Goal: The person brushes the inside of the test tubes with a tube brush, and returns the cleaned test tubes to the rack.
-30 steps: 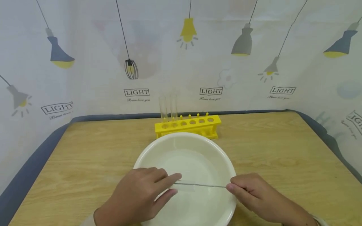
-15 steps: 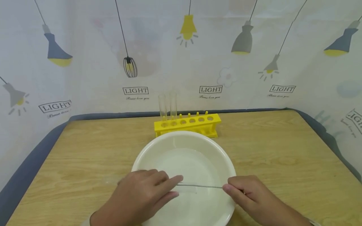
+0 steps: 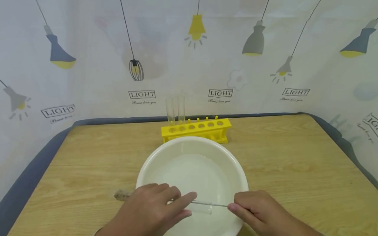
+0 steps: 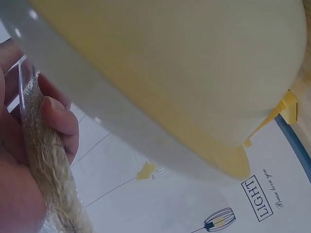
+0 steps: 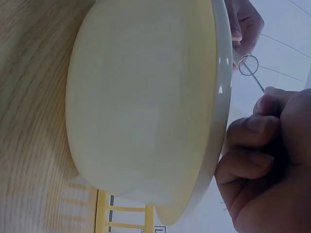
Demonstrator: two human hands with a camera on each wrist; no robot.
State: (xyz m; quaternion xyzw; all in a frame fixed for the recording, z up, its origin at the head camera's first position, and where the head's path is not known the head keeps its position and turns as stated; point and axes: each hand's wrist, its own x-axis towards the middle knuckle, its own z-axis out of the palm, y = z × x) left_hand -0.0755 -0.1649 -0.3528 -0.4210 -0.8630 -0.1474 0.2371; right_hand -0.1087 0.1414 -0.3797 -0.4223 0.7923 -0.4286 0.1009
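Observation:
My left hand (image 3: 153,206) holds a clear test tube (image 3: 203,210) lying nearly level above the basin. Inside the tube is a test tube brush; its pale bristles (image 4: 51,155) fill the part shown in the left wrist view. Left of the hand, more bristles (image 3: 121,195) show in the tube's far end. The brush's twisted wire handle (image 3: 211,204) runs out of the tube's round mouth (image 5: 249,64). Thumb and fingers of my right hand (image 3: 260,211) pinch that wire near the basin's right rim. My left palm and fingers hide the tube's middle.
Under both hands stands a round cream basin (image 3: 192,141) with water in it. Behind it is a yellow test tube rack (image 3: 196,127), with two clear test tubes (image 3: 181,109) upright at its left end. A wooden table (image 3: 295,157) carries everything, backed by a printed curtain (image 3: 177,65).
My right hand has moved left and a little down, pushing the wire further into the tube. Bristles now show left of my left hand. Both hands sit slightly lower.

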